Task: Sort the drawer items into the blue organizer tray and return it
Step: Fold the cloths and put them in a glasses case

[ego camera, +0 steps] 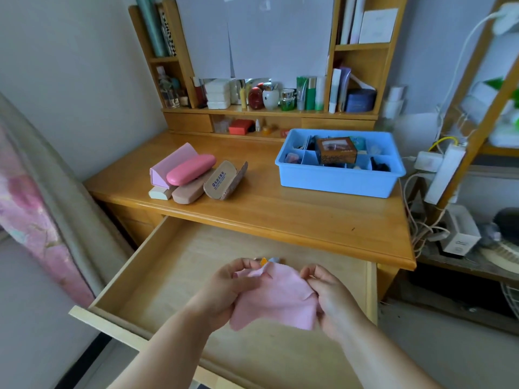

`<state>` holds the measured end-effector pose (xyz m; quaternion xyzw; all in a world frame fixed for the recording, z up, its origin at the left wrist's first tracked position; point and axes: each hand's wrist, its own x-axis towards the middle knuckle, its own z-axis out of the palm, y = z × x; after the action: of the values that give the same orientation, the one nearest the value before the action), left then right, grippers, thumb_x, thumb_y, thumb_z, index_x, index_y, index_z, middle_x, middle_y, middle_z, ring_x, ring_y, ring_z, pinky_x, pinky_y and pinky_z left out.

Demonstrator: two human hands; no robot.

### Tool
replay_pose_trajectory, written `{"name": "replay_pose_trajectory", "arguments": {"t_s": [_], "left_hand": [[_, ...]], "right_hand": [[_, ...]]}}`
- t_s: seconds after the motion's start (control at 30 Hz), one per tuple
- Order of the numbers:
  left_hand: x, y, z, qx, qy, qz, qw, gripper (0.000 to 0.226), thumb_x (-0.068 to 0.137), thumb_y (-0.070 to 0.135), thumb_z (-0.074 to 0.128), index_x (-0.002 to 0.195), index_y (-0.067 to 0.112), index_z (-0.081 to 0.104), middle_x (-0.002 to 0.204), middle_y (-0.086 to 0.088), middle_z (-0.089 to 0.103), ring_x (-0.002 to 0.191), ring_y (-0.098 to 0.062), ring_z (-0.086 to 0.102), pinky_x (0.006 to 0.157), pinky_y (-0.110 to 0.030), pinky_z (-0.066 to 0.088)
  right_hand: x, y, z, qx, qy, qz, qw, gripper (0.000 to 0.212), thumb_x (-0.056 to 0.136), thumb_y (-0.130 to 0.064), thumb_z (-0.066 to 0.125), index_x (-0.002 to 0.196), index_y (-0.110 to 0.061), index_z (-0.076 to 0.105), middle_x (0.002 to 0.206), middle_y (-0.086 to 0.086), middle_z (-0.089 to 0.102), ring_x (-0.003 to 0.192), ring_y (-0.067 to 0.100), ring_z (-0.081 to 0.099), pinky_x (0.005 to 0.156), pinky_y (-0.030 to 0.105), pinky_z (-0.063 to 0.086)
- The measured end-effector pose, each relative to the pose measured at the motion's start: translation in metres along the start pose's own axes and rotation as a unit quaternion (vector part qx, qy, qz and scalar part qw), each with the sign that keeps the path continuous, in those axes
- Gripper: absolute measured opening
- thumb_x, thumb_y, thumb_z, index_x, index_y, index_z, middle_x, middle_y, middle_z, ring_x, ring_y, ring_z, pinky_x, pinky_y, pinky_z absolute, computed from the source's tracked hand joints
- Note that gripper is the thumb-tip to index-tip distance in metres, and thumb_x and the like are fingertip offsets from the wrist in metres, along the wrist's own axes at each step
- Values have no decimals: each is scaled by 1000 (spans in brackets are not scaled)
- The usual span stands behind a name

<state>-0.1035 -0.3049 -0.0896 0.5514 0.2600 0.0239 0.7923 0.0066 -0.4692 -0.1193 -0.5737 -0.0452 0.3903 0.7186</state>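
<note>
- Head view, the hands: the left hand (224, 287) and the right hand (328, 299) hold a thin, soft pink square of cloth (278, 299) between them above the open pale wooden drawer (157, 276). Each grip is a pinch of curled fingers and thumb on an upper corner, so the cloth sags in the middle.
- Head view, the drawer: just past the cloth, small orange and pale blue bits (268, 260) lie on the drawer floor. They are half hidden and too small to identify. The likely slip is that they get overlooked or dragged along under the hanging cloth.
- Head view, the tabletop: the blue plastic organizer tray with dividers (337, 178) sits at the right of the wooden tabletop (280, 214), well apart from the hands. A brown patterned box (335, 150) stands across its middle compartments, and most others look occupied. Limp cloth laid in loosely could drape over the dividers or hang over the rim.
- Head view, left of the tray: a cluster of pink, beige and tan glasses cases (193, 175) lies on the tabletop, one of them open. A careless reach could knock them.
</note>
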Motion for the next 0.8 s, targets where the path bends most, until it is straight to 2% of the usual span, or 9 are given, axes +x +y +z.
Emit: {"name": "replay_pose_trajectory", "arguments": {"t_s": [0.07,0.13,0.23,0.3,0.37,0.5,0.6,0.7,0.8], "left_hand": [[0,-4,9,13,42,16,999,12,76,2,66,88,1,63,85,-20,67,65,-24,64,55,-28,52],[2,-8,13,4,82,28,996,11,89,3,59,96,-3,65,92,-23,68,71,-26,66,60,-29,54],[2,-10,14,-5,125,33,992,20,96,11,51,97,-3,66,92,-25,69,73,-28,66,63,-31,54],[1,-10,15,34,152,17,988,24,97,18,52,87,4,68,80,-19,70,65,-25,65,59,-29,51],[0,-12,17,88,163,4,983,27,96,23,53,78,8,67,70,-12,68,58,-22,63,56,-27,48],[-6,-11,18,126,161,7,979,27,93,28,58,75,11,68,69,-11,69,58,-21,64,53,-27,49],[-12,-11,14,86,125,6,988,25,91,26,62,70,14,67,62,-6,67,52,-17,63,46,-23,47],[-18,-11,8,15,45,15,999,10,85,16,67,77,12,71,71,-11,69,59,-19,65,50,-23,49],[-16,-15,-1,78,67,21,995,10,79,25,69,79,15,71,75,-8,68,62,-15,63,53,-24,50]], "right_hand": [[-7,-5,-4,36,-31,11,999,33,87,-2,47,64,-20,63,70,8,59,59,18,53,51,25,35],[-13,-10,-8,34,-105,14,994,3,77,-17,64,77,-17,67,85,12,62,76,20,58,62,29,40],[-21,-11,-17,-131,-163,15,978,40,60,-15,67,100,-16,67,93,4,66,83,16,58,70,28,40],[-21,-7,-20,-256,-112,-19,960,34,62,-15,62,95,-19,68,80,-4,64,74,12,53,64,24,39],[-21,-6,-20,-288,-67,-50,954,7,78,-18,68,82,-13,68,68,-5,55,68,11,47,60,22,36],[-21,-2,-22,-185,-48,-39,981,25,88,-29,63,68,-14,67,70,3,52,73,17,47,65,28,32],[-18,0,-26,-136,-10,-18,990,27,94,-27,55,83,-7,70,82,7,67,80,22,58,76,32,38],[-15,-6,-27,-88,29,-40,995,27,96,-26,51,85,-16,73,88,-4,75,92,15,65,83,30,45],[-12,-12,-28,-68,49,-55,995,23,94,-23,54,85,-14,73,94,8,74,91,19,66,81,31,48]]}}
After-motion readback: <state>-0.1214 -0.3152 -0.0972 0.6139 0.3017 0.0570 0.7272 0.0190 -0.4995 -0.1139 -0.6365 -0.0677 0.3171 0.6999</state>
